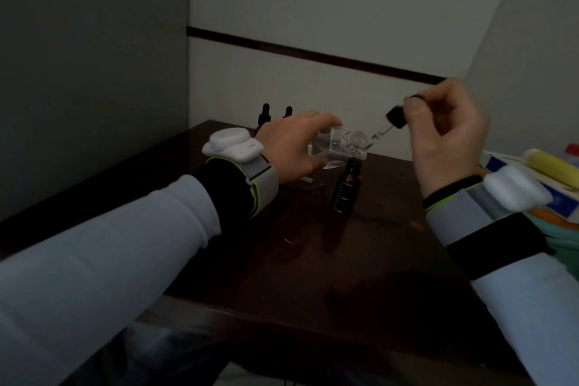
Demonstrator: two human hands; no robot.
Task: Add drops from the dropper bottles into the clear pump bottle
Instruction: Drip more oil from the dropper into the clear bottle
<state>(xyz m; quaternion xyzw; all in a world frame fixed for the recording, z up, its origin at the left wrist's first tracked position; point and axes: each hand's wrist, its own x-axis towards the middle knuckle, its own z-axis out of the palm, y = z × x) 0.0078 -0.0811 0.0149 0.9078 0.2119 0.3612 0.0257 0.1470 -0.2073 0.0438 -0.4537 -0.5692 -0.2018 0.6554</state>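
**Dim corner table: dropper held at the mouth of a tilted clear bottle**

Pale walls meet in a dim corner, the back one crossed by a dark horizontal stripe (313,55), and a dark brown wooden table (313,276) fills the space below them.

Near the far side of the table, the left hand (294,147) grips the clear pump bottle (341,142). Its fingers are curled over the body and the thumb sits underneath. The bottle is tipped over, with its open neck pointing to the right, and no pump shows on the neck.

The right hand (445,141) is raised just right of the bottle. Its fingers are curled, and the thumb and forefinger pinch the black rubber top of a dropper (395,117). The glass pipette slants down and left, and its tip is right at the bottle's mouth. Whether the tip touches the rim is too blurred to tell.

An amber dropper bottle (346,191) stands upright and uncapped on the table, just in front of the clear bottle and between the two hands. Behind the left hand, the black tops of two more dropper bottles (265,113) rise side by side.

Both forearms are in white sleeves. Each wrist carries a grey band with a white device, one on the left wrist (232,146) and one on the right wrist (513,186). At the right edge lies a heap of coloured things, among them a yellow roll (551,163).
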